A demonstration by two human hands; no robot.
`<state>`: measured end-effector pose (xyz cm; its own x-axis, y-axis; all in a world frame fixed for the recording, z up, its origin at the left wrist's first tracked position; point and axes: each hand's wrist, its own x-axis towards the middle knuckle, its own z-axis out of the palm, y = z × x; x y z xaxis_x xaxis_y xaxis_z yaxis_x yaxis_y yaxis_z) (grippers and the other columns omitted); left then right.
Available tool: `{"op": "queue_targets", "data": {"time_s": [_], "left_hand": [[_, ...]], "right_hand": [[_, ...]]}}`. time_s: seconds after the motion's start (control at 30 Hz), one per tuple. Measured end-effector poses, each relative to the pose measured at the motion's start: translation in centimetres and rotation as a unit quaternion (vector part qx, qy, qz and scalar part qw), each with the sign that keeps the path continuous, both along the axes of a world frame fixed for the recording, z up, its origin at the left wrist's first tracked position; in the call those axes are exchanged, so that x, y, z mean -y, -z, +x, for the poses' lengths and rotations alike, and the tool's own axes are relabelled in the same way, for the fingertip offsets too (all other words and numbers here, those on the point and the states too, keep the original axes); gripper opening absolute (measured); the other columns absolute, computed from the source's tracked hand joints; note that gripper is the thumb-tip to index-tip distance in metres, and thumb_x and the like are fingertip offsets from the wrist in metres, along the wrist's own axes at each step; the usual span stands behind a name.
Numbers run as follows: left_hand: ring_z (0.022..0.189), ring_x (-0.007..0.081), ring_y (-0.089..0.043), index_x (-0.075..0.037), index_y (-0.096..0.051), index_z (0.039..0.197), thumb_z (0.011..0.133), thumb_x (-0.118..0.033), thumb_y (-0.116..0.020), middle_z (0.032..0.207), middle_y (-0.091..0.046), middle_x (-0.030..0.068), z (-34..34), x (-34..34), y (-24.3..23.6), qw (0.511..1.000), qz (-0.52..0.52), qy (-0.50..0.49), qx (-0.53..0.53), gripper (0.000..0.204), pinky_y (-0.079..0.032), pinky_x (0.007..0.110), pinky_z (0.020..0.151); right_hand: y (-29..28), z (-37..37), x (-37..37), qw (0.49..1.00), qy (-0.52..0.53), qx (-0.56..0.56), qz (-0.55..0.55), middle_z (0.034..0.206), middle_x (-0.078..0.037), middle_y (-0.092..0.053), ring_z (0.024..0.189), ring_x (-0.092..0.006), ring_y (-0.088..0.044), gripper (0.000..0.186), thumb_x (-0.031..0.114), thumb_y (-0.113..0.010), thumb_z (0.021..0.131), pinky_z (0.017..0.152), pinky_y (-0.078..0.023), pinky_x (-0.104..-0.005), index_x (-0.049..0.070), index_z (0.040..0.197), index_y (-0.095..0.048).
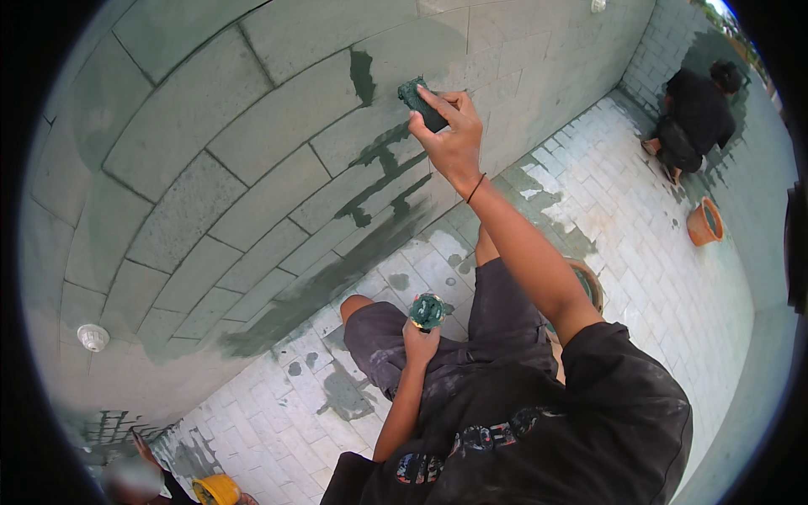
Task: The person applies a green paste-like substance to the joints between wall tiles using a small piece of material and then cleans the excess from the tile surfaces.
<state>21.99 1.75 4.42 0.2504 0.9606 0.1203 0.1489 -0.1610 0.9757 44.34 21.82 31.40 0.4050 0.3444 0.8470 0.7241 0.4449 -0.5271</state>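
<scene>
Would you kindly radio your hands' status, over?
Right hand pinching dark green rectangular pad at grey block wall. Left hand holding round cup of dark green paste. No obstruction seen.

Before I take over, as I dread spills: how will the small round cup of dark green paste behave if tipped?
The small round cup of dark green paste may feel heavy for its size, since it looks well filled. The lumpy surface suggests a thick mix, so it would probably ooze rather than splash.
</scene>
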Motion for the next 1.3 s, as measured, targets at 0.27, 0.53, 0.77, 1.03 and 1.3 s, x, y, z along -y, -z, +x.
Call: {"op": "queue_targets", "data": {"time_s": [0.27,0.53,0.77,1.03,1.3], "left_hand": [[0.086,0.0162,-0.071,0.004,-0.070,0.105,0.088,-0.001,-0.071,0.095,-0.076,0.0116,-0.2,0.2,-2.8,0.997,-0.009,-0.078,0.027,0.019,-0.054,0.032,0.079],[0.105,0.0183,-0.069,0.001,-0.055,0.136,0.093,0.002,-0.067,0.112,-0.070,0.0071,-0.7,-0.7,-7.3,0.984,-0.068,0.002,0.163,0.044,-0.053,0.032,0.092],[0.092,0.0305,-0.071,0.000,-0.067,0.112,0.085,-0.008,-0.074,0.102,-0.072,0.0152,-0.5,-1.1,-13.4,0.998,0.057,-0.008,0.013,0.029,-0.055,0.037,0.082],[0.071,0.0416,-0.069,-0.002,-0.067,0.091,0.081,-0.014,-0.074,0.077,-0.070,0.0186,-1.2,-1.0,-14.8,0.972,0.111,-0.033,-0.203,0.016,-0.054,0.048,0.063],[0.070,0.0427,-0.068,-0.001,-0.067,0.089,0.084,-0.012,-0.067,0.075,-0.069,0.0211,0.3,0.8,-14.1,0.978,0.058,-0.039,-0.197,0.012,-0.053,0.051,0.064]], "right_hand": [[-0.9,-3.2,4.6,0.740,-0.458,-0.461,-0.177,0.109,-0.010,-0.068,0.091,-0.0168,-0.070,0.049,0.025,-0.065,0.102,0.079,-0.058,-0.0296,-0.009,0.136,-0.058],[3.9,-1.0,15.0,0.659,-0.523,-0.380,-0.383,0.121,-0.015,-0.064,0.109,-0.0235,-0.068,0.046,0.019,-0.062,0.104,0.086,-0.060,-0.0330,-0.009,0.140,-0.055],[7.2,-2.8,20.7,0.852,-0.398,-0.064,-0.334,0.117,-0.013,-0.065,0.099,-0.0189,-0.069,0.037,0.008,-0.079,0.087,0.084,-0.056,-0.0281,0.002,0.123,-0.074],[7.9,-3.4,22.8,0.905,-0.295,0.110,-0.286,0.112,-0.013,-0.067,0.097,-0.0256,-0.066,0.041,0.011,-0.084,0.079,0.081,-0.055,-0.0348,0.008,0.120,-0.077],[8.5,-3.3,24.2,0.903,-0.259,0.092,-0.331,0.101,-0.011,-0.068,0.089,-0.0247,-0.063,0.037,0.013,-0.085,0.077,0.079,-0.053,-0.0343,0.006,0.113,-0.079]]}}
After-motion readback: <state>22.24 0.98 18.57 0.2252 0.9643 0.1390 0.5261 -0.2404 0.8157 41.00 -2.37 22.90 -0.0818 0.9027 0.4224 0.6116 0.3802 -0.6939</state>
